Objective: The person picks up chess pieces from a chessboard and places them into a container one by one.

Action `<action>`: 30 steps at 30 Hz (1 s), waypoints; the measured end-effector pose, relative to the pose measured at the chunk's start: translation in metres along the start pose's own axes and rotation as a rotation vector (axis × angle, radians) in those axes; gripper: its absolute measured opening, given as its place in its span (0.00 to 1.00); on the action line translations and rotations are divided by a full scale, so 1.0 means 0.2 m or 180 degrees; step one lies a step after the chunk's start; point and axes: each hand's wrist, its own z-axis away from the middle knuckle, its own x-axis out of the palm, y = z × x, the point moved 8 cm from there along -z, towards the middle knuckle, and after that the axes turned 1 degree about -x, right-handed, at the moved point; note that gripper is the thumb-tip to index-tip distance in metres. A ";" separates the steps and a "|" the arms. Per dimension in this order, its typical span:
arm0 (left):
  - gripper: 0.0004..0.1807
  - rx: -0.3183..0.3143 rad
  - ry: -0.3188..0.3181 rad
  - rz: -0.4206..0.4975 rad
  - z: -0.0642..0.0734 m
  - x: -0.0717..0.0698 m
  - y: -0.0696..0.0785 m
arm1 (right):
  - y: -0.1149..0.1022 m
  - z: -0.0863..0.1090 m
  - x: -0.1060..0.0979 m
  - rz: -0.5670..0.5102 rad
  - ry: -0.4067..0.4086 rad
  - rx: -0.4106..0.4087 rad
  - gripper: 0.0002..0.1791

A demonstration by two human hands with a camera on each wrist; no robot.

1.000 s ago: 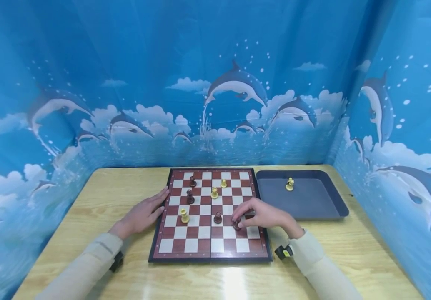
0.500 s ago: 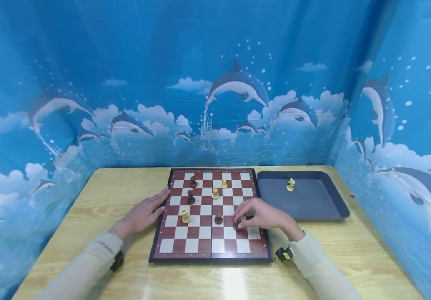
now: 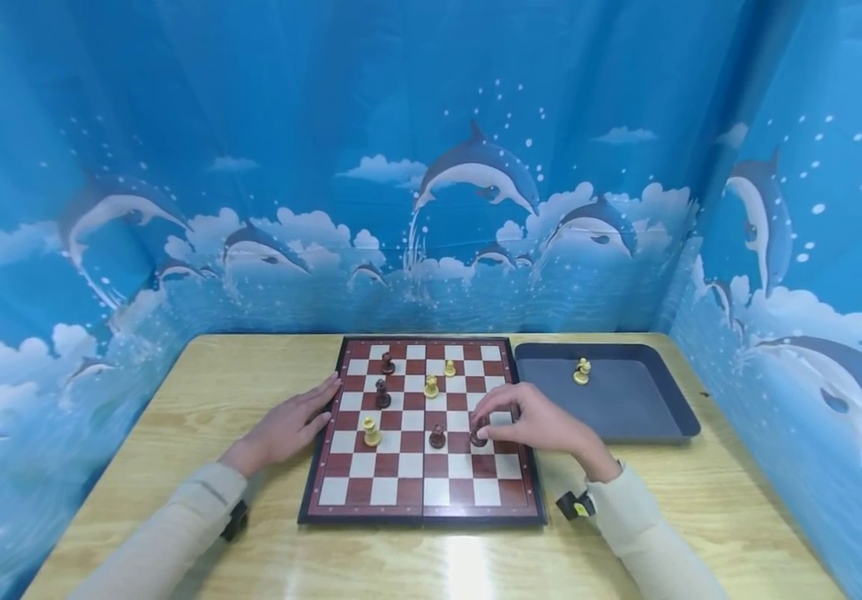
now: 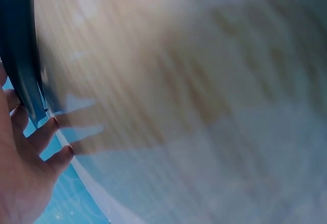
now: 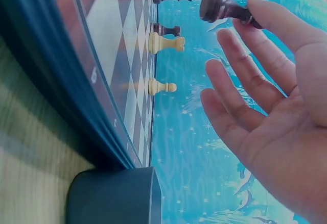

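My right hand pinches a dark brown chess piece between thumb and index finger. In the right wrist view its round base hangs in the air above the board; the fingers hide its top. The other fingers reach out loosely below. On the board's left edge rests my left hand, fingers extended. Under both lies the red-and-white chessboard. Just left of the held piece stands another dark piece. Farther off are a yellow rook, a yellow pawn and a tall yellow piece.
Two more dark pieces stand toward the board's far left. Right of the board, close against it, is a grey tray holding one yellow piece. A dolphin-print curtain hangs behind and beside the wooden table.
My right hand has lifted the dark chess piece off its square and moved slightly up and away. The left hand stays in place at the board's edge.
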 end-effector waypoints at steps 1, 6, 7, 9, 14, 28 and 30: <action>0.33 -0.0004 -0.0001 0.0000 0.00 0.00 0.00 | 0.00 0.00 0.00 -0.0019 0.0022 0.0007 0.11; 0.33 -0.0004 0.0013 -0.0012 0.01 0.00 0.00 | 0.02 0.01 -0.03 -0.0087 0.0196 0.0085 0.11; 0.33 -0.0006 0.0014 -0.0017 0.01 0.00 0.00 | 0.02 0.01 -0.04 -0.0087 0.0241 0.0107 0.11; 0.33 -0.0008 0.0015 -0.0019 0.01 0.00 0.00 | 0.03 0.02 -0.06 -0.0076 0.0342 0.0150 0.11; 0.33 0.0001 0.0016 -0.0018 0.01 0.00 0.00 | 0.02 0.03 -0.11 0.0014 0.0588 0.0141 0.09; 0.32 -0.0019 0.0017 0.0002 -0.01 -0.01 0.01 | 0.05 0.08 -0.24 0.0071 0.0856 0.0123 0.10; 0.32 -0.0039 0.0016 -0.0001 -0.01 -0.01 0.00 | 0.06 0.09 -0.26 0.0090 0.0873 0.0155 0.10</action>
